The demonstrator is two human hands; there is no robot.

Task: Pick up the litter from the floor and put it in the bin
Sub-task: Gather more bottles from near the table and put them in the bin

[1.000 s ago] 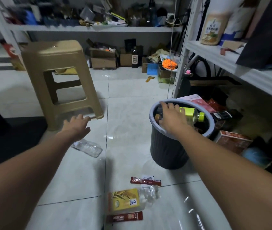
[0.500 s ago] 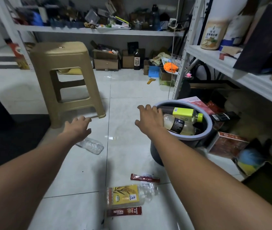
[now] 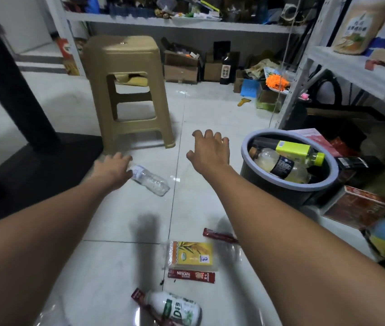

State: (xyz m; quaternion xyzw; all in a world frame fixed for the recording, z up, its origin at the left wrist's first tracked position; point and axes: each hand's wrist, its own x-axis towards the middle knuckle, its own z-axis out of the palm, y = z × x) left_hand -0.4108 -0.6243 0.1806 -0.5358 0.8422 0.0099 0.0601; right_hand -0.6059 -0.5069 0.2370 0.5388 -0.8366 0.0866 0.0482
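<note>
The right hand (image 3: 209, 151) has been drawn back out of the bin (image 3: 290, 196) within the last second and is now held over the floor just left of it, fingers spread and nothing held. The dark-labelled bottle (image 3: 280, 164) it was lowering has been left inside, beside a green-labelled bottle (image 3: 298, 150) — that piece is judged delivered.

The left hand (image 3: 112, 169) has meanwhile been brought forward onto the neck end of the clear crushed bottle (image 3: 151, 181), which lies on the floor near the stool (image 3: 125, 90). The fingers are laid over the neck, but whether a grip has been closed cannot be told.

More litter is left on the tiles nearer the camera — a yellow-labelled packet (image 3: 192, 254), two red sachets (image 3: 191, 276) and a white bottle (image 3: 175, 310). The task is judged well short of done.
</note>
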